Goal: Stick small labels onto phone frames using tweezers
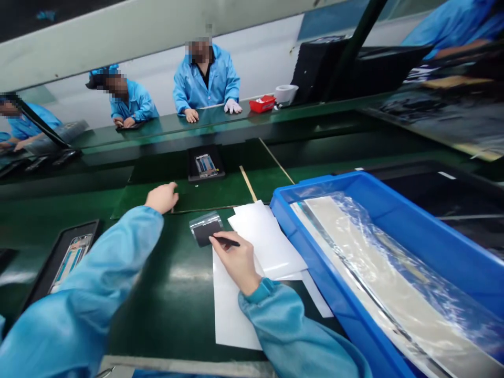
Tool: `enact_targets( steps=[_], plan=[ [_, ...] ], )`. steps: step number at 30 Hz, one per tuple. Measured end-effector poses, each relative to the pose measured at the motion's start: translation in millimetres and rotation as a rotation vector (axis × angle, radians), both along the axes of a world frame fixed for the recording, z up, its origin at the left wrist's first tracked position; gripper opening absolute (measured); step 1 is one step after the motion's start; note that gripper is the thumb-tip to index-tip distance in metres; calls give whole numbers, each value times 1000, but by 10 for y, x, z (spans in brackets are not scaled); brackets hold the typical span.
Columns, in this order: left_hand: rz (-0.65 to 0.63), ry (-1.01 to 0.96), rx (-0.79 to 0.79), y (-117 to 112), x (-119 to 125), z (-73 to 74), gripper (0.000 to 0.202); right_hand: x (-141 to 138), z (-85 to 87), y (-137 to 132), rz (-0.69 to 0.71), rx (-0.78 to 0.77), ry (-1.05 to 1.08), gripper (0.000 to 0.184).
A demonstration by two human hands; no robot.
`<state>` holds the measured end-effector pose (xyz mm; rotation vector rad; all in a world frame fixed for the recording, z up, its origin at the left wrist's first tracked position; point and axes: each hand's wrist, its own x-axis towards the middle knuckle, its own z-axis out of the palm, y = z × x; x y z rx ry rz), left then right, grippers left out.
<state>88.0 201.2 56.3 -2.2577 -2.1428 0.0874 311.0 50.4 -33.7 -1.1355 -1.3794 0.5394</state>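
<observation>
Right hand [237, 259], bare, blue cuff: thumb and forefinger pinching a slim black pen-like tool [229, 241], which lies across the grip. Fingertips at the near right edge of a small dark square pouch [206, 229] with a clear glossy strip along its far side; contact between the two cannot be told.

Left hand [161, 198], bare, blue sleeve: arm extended, fingers partly bent, above the near left part of a raised green board [224, 184]; whether it pinches anything cannot be told.

Beneath and beside the right hand: overlapping white paper sheets [271, 247], one reaching toward the near edge of the glossy dark green counter [169, 310].

On the board, toward its far edge: one black rectangular tray [191, 171], holding a silver-and-blue device frame [205, 165]. On the same board: one small white ring [197, 186]; one narrow pale wooden strip [248, 182], running to the near edge.

Counter, left side: a second black tray [93, 229] with a similar metallic frame [73, 257], partly behind the left sleeve.

Counter, right side: one deep blue plastic bin [334, 294], containing pale flat sheets in clear wrap [378, 273].
</observation>
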Motion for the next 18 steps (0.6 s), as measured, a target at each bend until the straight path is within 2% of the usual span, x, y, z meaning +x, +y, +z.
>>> enact_targets(
  steps=[3,5,7,9,12,18],
  plan=[
    [-29,-93,-9,388,555,-200,46,20,-46,19,5,75,-58,7],
    [-14,-151,-6,541,723,-263,43,38,-51,38,7,102,-75,7],
    [12,-219,5,625,741,-267,35,52,-41,52,9,125,-66,7],
    [47,-309,17,667,642,-234,27,60,-26,60,6,145,-49,7],
    [132,-490,26,691,366,-177,26,65,-7,64,-19,159,-32,7],
    [402,-784,174,670,-271,-184,30,90,5,76,-43,135,-13,7]
  ],
)
